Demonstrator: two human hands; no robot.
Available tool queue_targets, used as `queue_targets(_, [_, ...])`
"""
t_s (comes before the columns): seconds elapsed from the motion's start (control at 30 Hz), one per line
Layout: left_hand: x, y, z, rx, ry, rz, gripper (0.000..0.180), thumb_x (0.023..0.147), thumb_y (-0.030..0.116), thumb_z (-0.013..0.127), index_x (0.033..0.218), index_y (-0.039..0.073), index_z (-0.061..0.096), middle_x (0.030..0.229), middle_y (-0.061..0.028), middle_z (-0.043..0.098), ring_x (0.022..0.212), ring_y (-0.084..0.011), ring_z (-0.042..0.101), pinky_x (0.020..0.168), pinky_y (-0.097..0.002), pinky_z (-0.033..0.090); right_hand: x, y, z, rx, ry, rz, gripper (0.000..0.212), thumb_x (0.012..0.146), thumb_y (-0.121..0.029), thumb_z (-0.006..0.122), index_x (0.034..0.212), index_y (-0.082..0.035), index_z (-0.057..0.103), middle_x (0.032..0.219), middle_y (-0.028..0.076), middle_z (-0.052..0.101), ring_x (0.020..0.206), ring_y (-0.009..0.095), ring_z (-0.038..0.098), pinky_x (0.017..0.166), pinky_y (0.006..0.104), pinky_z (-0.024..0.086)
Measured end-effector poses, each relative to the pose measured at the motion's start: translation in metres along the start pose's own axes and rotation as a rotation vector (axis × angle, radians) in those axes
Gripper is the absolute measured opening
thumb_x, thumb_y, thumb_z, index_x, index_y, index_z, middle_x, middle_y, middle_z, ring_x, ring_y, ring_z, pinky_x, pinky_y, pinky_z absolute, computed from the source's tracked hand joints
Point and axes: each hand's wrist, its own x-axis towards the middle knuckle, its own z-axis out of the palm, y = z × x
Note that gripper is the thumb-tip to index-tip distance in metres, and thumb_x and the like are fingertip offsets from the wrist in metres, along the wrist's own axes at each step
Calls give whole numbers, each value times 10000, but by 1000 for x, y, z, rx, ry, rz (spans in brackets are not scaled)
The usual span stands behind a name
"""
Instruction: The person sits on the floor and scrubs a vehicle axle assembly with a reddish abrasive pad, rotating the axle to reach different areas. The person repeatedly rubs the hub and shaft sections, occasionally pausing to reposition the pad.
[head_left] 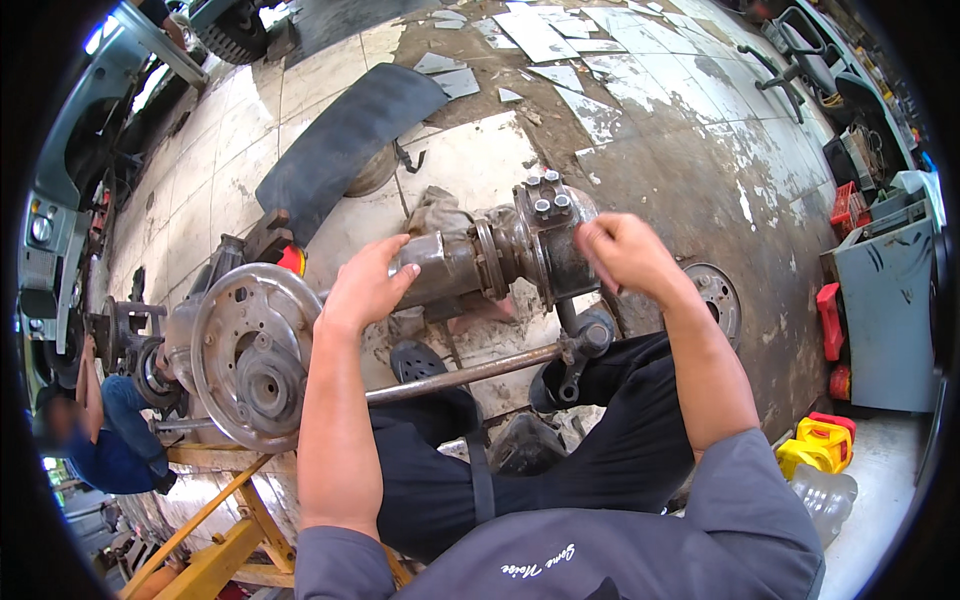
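Note:
A greasy metal axle assembly [470, 262] lies across my lap, with a studded wheel hub [548, 215] at its right end. My left hand [365, 285] grips the axle tube from above. At the hub's right side my right hand [620, 250] has its fingers closed, pressed against the hub; whether something small is in them I cannot tell. A steel rod [455, 378] with a jointed end [585, 340] runs below the tube. To the left stands a round brake backing plate [250, 350].
A yellow stand [215, 530] carries the left end. A black rubber flap [345, 145] lies on the stained tile floor. Another person [105, 440] squats at the far left. A brake drum [718, 300], yellow canisters [815, 445], a grey cabinet [890, 320] stand right.

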Motion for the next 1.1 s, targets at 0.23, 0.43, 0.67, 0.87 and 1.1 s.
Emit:
queue_targets(0.23, [1, 10, -1, 3, -7, 28, 503, 930, 276, 647, 1364, 37, 554, 1361, -197, 579, 1278, -345, 535, 1083, -414, 410, 27, -6, 14, 173, 225, 20, 391, 1008, -334, 508, 855, 1, 640, 672, 184, 660, 657, 334, 663, 654, 411, 505])
queue_targets(0.43, [-2, 4, -4, 30, -1, -2, 508, 927, 295, 639, 1367, 57, 552, 1354, -189, 584, 1266, -349, 540, 1069, -424, 424, 9, -2, 1, 170, 38, 74, 388, 987, -316, 517, 865, 35, 627, 693, 215, 623, 697, 318, 621, 678, 421, 483])
queue_targets(0.67, [2, 6, 1, 12, 0, 25, 491, 929, 274, 646, 1362, 61, 558, 1349, -191, 587, 1262, -351, 545, 1067, -417, 429, 32, 4, 11, 205, 71, 44, 403, 1006, -340, 502, 857, 6, 645, 681, 164, 623, 674, 267, 621, 656, 404, 481])
queue_targets(0.87, [-1, 10, 0, 29, -7, 32, 494, 924, 274, 648, 1356, 51, 558, 1352, -175, 588, 1250, -344, 553, 1059, -419, 430, 16, -5, -8, 248, -52, 66, 398, 993, -329, 535, 817, 6, 662, 541, 85, 584, 559, 188, 575, 639, 376, 478])
queue_targets(1.1, [-2, 13, -1, 14, -12, 31, 494, 924, 251, 662, 1353, 28, 560, 1332, -222, 590, 1264, -360, 546, 1064, -414, 429, 32, 3, -16, 324, -22, 34, 398, 983, -349, 578, 905, 23, 697, 662, 114, 647, 619, 188, 598, 653, 350, 489])
